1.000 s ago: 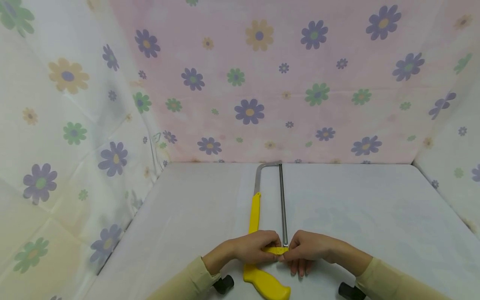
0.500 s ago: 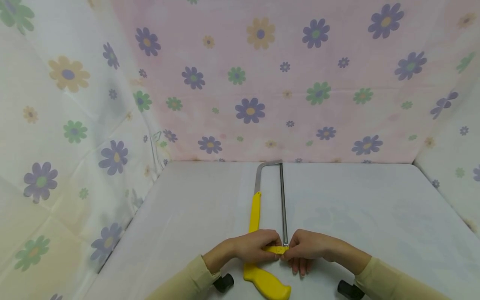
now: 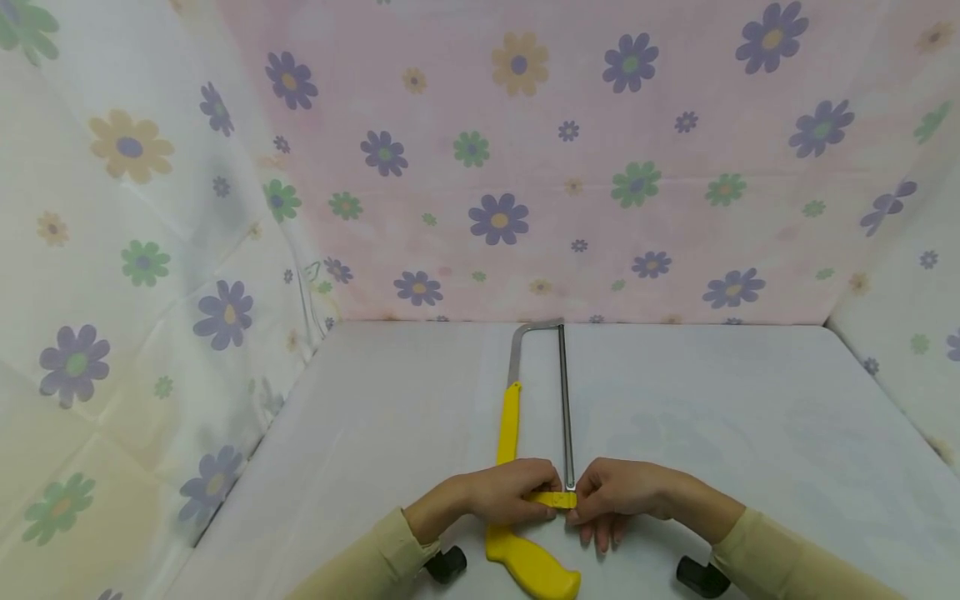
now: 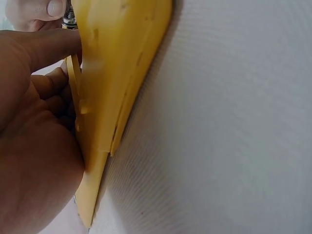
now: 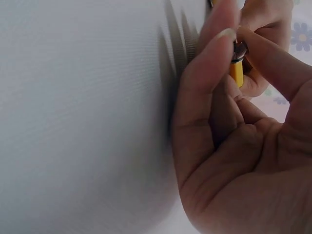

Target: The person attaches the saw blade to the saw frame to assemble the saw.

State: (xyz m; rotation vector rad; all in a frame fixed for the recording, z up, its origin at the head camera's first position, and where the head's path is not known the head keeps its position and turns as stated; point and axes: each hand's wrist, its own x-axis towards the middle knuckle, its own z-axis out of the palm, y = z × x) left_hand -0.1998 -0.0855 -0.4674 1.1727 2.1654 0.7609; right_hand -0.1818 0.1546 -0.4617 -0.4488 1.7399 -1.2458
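A hacksaw with a yellow handle and a grey metal frame lies on the white table, handle toward me. Its blade runs along the right side to the far end. My left hand grips the yellow crosspiece at the blade's near end, thumb on the near side. From the right, my right hand pinches the tension screw, whose threads show in the left wrist view. The screw's metal end sits between thumb and fingers, partly hidden; the other fingers extend downward near the tabletop.
The white table reaches back to a pink flowered cloth, with pale flowered cloths at both sides. Black wrist devices stick out below both sleeves.
My right thumb and fingertips have shifted slightly right, a little apart from the left thumb. The hacksaw and my left hand hold their place.
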